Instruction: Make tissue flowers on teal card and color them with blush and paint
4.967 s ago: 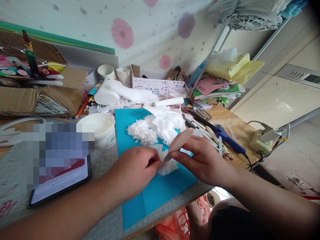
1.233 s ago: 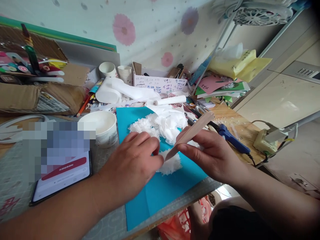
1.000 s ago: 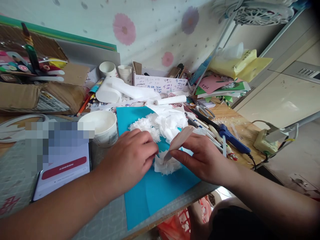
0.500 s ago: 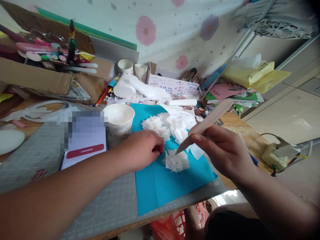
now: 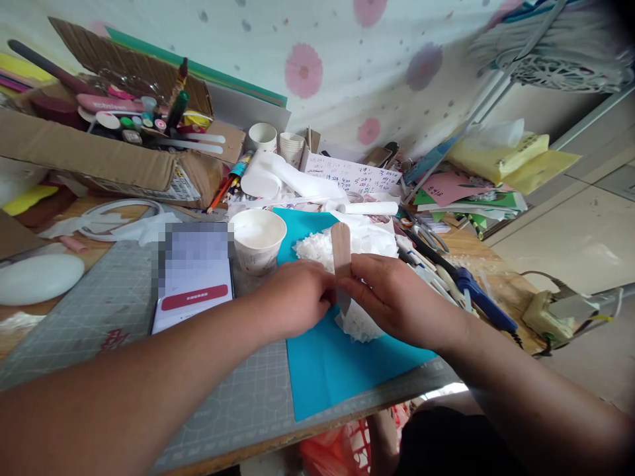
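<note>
- One wooden stick, pinched between nearly closed fingers of right hand
- Left hand: fingers curled just beside stick, can't tell if gripping
- Ruffled white paper at left hand's 4 o'clock, on blue sheet

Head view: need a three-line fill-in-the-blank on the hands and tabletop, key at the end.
1. The right hand holds a flat wooden ____.
2. The sheet under the ruffled white paper is ____.
3. The paper cup stands between that sheet and the ____.

Missing words: stick; blue; phone.
</note>
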`<state>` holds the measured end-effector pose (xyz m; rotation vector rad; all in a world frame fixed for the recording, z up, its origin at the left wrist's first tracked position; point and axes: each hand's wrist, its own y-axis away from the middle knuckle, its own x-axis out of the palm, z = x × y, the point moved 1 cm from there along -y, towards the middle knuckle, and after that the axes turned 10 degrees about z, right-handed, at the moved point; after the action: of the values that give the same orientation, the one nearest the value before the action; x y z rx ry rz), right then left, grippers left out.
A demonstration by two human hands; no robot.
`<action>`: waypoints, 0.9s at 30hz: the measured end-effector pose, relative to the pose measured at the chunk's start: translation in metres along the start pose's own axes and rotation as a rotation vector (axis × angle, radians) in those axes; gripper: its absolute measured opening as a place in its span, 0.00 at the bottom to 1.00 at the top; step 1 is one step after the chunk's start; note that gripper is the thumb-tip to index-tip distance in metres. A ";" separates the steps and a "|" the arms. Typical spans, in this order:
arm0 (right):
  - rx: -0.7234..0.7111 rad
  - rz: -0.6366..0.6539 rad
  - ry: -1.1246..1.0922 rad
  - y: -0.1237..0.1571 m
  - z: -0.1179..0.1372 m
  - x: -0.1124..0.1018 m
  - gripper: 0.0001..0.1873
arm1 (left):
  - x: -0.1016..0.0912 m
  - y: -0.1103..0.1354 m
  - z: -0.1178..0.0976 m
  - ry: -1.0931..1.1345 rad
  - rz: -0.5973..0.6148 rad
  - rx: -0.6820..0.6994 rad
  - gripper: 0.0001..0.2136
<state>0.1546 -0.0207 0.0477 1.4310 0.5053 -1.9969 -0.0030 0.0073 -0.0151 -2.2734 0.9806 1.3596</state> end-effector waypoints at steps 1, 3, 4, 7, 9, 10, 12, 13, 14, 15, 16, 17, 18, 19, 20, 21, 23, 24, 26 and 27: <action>0.008 -0.007 -0.017 0.000 0.000 -0.001 0.12 | -0.001 0.000 -0.001 -0.002 0.002 -0.003 0.07; 0.026 -0.026 -0.053 -0.001 -0.001 -0.004 0.12 | -0.002 0.000 -0.003 0.000 0.013 -0.005 0.08; 0.036 -0.032 -0.070 -0.001 -0.001 -0.005 0.13 | -0.003 0.000 -0.004 0.002 0.018 -0.005 0.08; 0.050 -0.033 -0.080 -0.001 -0.005 -0.004 0.13 | -0.004 0.001 -0.005 0.009 0.027 -0.005 0.08; 0.058 -0.018 -0.064 -0.001 -0.007 -0.002 0.12 | -0.004 0.001 -0.004 0.011 0.025 -0.003 0.08; 0.060 -0.006 -0.059 -0.001 -0.008 0.000 0.12 | -0.004 0.001 -0.003 0.012 0.024 -0.001 0.08; 0.042 0.018 -0.045 -0.001 -0.010 0.003 0.12 | -0.003 0.000 -0.001 0.013 0.023 -0.003 0.08; 0.023 0.027 -0.032 -0.002 -0.011 0.004 0.12 | -0.003 0.000 -0.001 0.013 0.023 -0.008 0.08; -0.002 0.036 -0.013 -0.002 -0.011 0.004 0.12 | -0.002 0.000 0.000 0.012 0.023 -0.014 0.08; -0.022 0.044 0.011 -0.002 -0.011 0.004 0.12 | -0.002 0.000 0.000 0.011 0.023 -0.021 0.08; -0.034 0.051 0.036 -0.003 -0.012 0.005 0.12 | -0.001 0.000 0.001 0.010 0.022 -0.029 0.07; -0.039 0.062 0.056 -0.004 -0.012 0.005 0.12 | -0.001 0.001 0.001 0.007 0.022 -0.037 0.07; -0.040 0.080 0.071 -0.005 -0.013 0.005 0.12 | 0.000 0.002 0.001 0.002 0.021 -0.047 0.07; -0.043 0.097 0.080 -0.006 -0.013 0.006 0.12 | 0.000 0.002 0.001 0.002 0.018 -0.059 0.07; -0.048 0.110 0.082 -0.008 -0.013 0.007 0.11 | 0.001 0.003 0.001 0.005 0.015 -0.070 0.07; -0.055 0.121 0.076 -0.009 -0.013 0.008 0.11 | 0.001 0.004 0.001 0.012 0.013 -0.079 0.07; -0.058 0.136 0.044 -0.011 -0.014 0.010 0.11 | 0.001 0.004 0.002 0.033 0.011 -0.085 0.07; -0.043 0.139 0.016 -0.011 -0.014 0.011 0.11 | 0.000 0.003 0.003 0.045 0.013 -0.078 0.06; 0.023 0.112 -0.091 -0.008 -0.017 0.009 0.12 | -0.002 0.002 0.004 0.061 0.021 -0.046 0.06; 0.060 0.063 -0.182 -0.006 -0.019 0.006 0.12 | -0.003 0.002 0.004 0.068 0.025 -0.026 0.06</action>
<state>0.1630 -0.0059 0.0353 1.2683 0.3190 -2.0817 -0.0078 0.0098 -0.0143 -2.3484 1.0224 1.3200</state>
